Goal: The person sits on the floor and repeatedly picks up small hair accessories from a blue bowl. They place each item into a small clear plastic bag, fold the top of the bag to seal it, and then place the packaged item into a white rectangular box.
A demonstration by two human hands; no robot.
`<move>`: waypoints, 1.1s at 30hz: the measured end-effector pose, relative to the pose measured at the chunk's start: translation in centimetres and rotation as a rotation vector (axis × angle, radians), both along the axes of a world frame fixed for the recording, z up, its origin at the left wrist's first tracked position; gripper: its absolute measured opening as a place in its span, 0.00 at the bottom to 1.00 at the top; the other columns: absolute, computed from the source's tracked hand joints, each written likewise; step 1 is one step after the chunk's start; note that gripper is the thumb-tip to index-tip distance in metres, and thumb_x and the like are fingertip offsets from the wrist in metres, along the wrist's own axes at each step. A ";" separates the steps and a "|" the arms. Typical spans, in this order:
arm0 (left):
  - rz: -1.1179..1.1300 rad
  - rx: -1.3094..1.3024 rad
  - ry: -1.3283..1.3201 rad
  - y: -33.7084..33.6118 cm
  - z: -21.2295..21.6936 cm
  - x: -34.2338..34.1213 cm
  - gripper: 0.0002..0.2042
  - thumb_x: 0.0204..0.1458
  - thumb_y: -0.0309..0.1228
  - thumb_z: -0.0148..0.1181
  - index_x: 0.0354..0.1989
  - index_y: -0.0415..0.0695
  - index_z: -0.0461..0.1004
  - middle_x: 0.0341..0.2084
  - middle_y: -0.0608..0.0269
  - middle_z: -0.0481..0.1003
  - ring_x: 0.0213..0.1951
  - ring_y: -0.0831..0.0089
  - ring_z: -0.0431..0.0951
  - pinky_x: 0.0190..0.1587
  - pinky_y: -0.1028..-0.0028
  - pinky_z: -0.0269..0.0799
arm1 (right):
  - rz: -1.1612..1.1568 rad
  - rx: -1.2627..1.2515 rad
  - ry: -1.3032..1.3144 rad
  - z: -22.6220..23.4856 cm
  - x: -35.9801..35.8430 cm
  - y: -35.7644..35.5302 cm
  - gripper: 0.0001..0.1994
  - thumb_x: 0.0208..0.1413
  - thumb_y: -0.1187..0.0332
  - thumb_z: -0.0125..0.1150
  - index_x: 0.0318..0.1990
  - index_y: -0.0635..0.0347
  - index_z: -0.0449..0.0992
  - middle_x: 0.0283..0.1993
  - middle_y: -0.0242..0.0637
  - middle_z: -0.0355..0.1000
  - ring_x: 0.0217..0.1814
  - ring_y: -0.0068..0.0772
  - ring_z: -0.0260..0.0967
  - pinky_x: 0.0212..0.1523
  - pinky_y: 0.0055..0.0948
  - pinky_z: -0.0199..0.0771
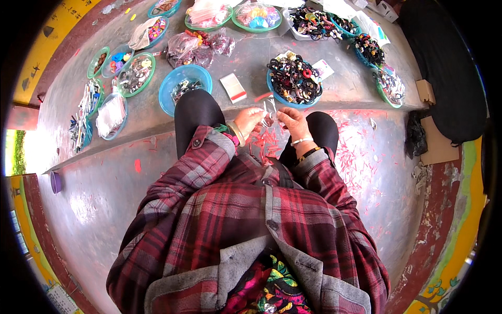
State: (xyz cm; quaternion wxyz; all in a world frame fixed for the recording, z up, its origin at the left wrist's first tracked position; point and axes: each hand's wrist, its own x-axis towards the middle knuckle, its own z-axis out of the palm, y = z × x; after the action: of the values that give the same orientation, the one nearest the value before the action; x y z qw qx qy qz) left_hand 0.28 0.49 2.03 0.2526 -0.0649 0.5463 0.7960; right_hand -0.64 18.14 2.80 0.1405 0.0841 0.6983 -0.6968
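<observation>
Between my knees, a small clear plastic bag (269,109) is held up with something small and pale inside that I cannot make out. My left hand (248,121) pinches its left side. On its right side the fingers of my right hand (296,124) are closed at the edge. A red strip (263,96) shows at the upper end of the bag. Many loose red strips (264,140) lie in my lap below the hands. Just beyond my left hand a flat stack of clear bags with a red edge (233,88) rests on the raised ledge.
A blue basin heaped with dark hair ties (294,99) stands ahead on the right. Left of the bag stack is a blue basin (163,86) with small items. Several more baskets line the ledge. Red strips (353,157) litter the floor at right; a purple cup (55,182) stands far left.
</observation>
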 end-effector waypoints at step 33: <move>-0.039 -0.178 0.201 0.4 -3.6 -0.3 0.12 0.52 0.25 0.47 0.44 0.36 0.68 0.32 0.60 0.73 0.33 0.76 0.74 0.38 0.78 0.70 | 0.090 0.556 0.619 1.4 1.3 -1.5 0.14 0.39 0.78 0.57 0.38 0.58 0.73 0.33 0.35 0.70 0.22 0.23 0.66 0.24 0.20 0.67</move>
State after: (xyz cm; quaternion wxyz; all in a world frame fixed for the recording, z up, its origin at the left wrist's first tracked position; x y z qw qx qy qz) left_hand -0.05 0.91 -1.59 0.2055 0.0036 0.6386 0.7416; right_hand 0.62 16.69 4.16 -0.0737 -0.1251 0.8720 -0.4674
